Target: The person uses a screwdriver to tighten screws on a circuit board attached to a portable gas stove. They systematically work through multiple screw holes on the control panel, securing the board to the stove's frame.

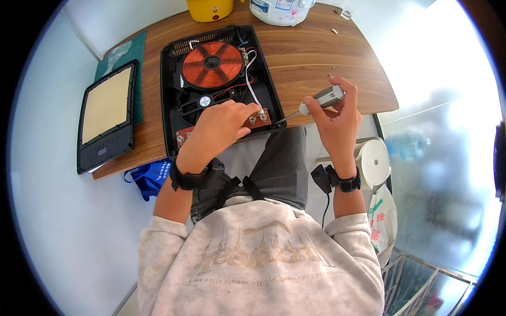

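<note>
Screwdriver (331, 96) in the head view: your right hand (340, 124) has its fingers curled round the grey handle, and the shaft reaches down-left to the near right corner of the black housing (270, 79), just beside the right end of the red-brown circuit board (259, 120). The coming move probably turns on that slant: the tool's long axis leans to your right, not upright over the corner. You cannot tell whether the tip is seated. Your left hand (217, 126) lies across the board, left of the tip; whether its fingertips pinch anything, you cannot tell.
</note>
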Available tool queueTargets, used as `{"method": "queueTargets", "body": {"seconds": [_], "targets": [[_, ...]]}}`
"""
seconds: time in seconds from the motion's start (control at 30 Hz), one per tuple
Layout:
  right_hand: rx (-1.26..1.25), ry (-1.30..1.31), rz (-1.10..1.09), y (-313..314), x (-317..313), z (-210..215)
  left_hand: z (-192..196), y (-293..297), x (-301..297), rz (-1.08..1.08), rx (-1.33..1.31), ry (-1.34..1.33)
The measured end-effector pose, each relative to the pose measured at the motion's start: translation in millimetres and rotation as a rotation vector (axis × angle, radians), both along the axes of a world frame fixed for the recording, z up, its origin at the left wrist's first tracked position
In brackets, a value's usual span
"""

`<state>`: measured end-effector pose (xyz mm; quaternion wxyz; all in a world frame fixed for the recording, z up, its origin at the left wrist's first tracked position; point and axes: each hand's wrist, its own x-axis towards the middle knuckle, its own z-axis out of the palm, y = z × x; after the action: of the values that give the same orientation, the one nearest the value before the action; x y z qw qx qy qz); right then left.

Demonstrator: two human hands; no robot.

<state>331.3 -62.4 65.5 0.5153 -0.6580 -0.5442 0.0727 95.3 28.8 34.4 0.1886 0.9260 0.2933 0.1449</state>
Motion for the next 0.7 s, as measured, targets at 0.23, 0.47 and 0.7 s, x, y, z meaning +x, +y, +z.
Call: {"method": "queueTargets", "body": {"seconds": [0.23, 0.47, 0.7], "targets": [[0.059, 0.049, -0.023, -7.8, 5.7, 3.3, 12.3, 10.2, 0.9, 0.063, -0.006, -0.037], [0.069, 0.093, -0.017, -11.1, 3.4, 4.1, 23.9, 15.2, -4.9, 0.075, -0.193, -0.216], [0.141, 0.055, 0.059, -6.3, 0.3, -4.1, 27.5, 19.8, -8.4, 0.081, -0.205, -0.239]]}}
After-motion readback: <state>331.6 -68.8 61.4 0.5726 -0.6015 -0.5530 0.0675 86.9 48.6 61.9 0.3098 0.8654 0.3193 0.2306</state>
